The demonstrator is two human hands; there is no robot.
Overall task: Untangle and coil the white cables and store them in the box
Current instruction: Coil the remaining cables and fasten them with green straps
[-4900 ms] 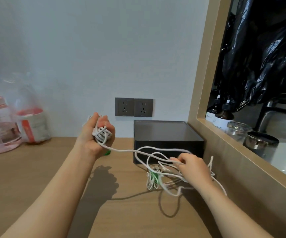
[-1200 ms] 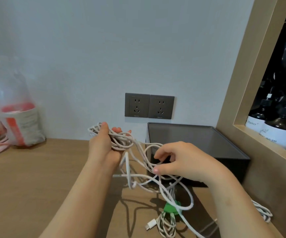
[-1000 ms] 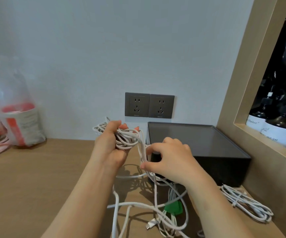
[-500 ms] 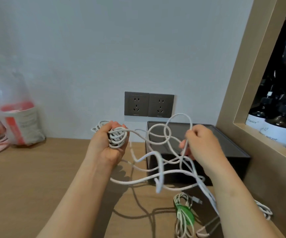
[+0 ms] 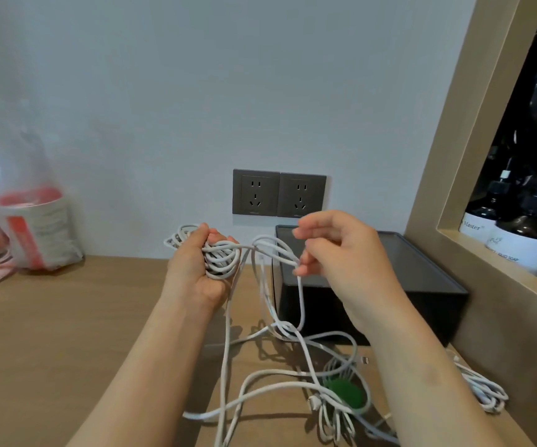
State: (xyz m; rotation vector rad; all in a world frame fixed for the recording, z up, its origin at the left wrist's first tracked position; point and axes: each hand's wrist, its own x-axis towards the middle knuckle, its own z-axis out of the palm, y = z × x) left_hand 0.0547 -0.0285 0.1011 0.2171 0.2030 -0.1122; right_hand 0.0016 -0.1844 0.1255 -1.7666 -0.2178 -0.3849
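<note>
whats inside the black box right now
No cable shows in the black box: only a flat dark surface inside its rim, lid or floor I cannot tell. The right hand covers its near left part; the white cables are outside it.

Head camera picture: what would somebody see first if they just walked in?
The two hands in the middle: the left hand grips a coil of white cable, and the right hand pinches a strand leading from it. Loose white cable sprawls over the wooden table below, before a black box.
</note>
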